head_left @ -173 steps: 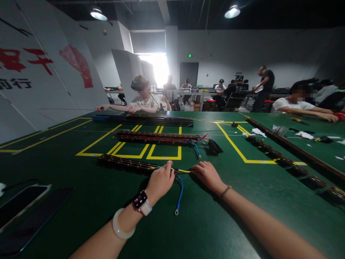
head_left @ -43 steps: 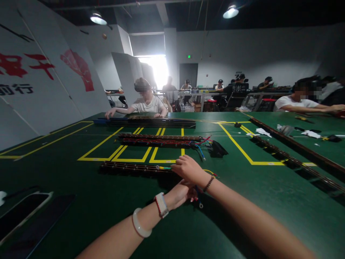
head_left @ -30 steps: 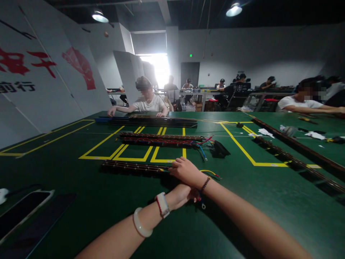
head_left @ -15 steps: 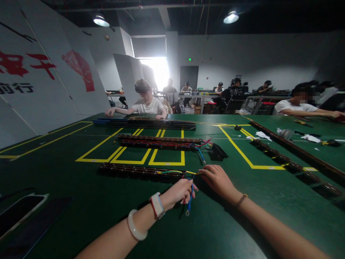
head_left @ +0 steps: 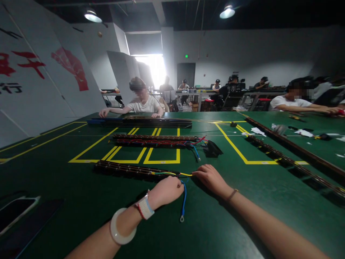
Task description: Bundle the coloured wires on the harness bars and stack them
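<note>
The yellow wire (head_left: 185,175) sticks out from the end of the near strip (head_left: 124,168), just above the green counter (head_left: 229,230). The right hand (head_left: 211,178) pinches the wire's free end between thumb and fingers. The left hand (head_left: 165,192) is curled beside the same end of the strip, its fingertips at the top of a blue wire (head_left: 184,201); whether they grip it cannot be told. The blue wire hangs toward the wearer and ends in a ring terminal (head_left: 182,218). A green wire (head_left: 164,173) runs along the strip's top. Beyond, a second strip (head_left: 153,137) with red and blue wires crosses the yellow tape (head_left: 161,162), a black piece (head_left: 212,148) near its end. Across the counter sits a person (head_left: 144,104) in a pale shirt.
</note>
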### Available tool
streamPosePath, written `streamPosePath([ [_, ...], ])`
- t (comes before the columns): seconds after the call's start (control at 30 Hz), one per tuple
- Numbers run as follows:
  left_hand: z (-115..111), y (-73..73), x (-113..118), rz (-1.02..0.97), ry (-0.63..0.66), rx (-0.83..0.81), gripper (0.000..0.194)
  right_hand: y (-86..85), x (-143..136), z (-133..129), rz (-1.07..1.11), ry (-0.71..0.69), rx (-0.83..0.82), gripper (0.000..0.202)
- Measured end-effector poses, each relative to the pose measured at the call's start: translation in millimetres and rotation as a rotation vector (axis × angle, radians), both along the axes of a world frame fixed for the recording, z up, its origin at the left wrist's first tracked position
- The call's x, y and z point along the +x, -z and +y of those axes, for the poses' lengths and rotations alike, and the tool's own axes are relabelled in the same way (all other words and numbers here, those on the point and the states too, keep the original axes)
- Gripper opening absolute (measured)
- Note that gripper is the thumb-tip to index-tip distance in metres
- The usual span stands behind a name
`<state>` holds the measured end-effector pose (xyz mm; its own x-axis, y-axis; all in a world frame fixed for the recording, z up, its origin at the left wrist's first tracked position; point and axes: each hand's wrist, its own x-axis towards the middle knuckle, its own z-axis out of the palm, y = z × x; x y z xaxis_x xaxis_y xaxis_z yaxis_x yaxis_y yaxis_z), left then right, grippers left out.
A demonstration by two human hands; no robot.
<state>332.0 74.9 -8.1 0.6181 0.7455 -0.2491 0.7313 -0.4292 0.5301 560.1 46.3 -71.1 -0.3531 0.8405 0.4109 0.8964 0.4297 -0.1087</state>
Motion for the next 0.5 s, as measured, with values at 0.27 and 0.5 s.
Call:
streamPosePath([
  [0.27,5.8,-4.2,-7.6,0.118,-0.066,0.450,0.037,0.4,-0.4,0.6,0.011,-0.007,0.006,0.026],
  [0.5,6.0,-0.8,-4.5,0.120,-0.034,0.531,0.029,1.0,0.4,0.9,-0.004,-0.012,0.018,0.026],
])
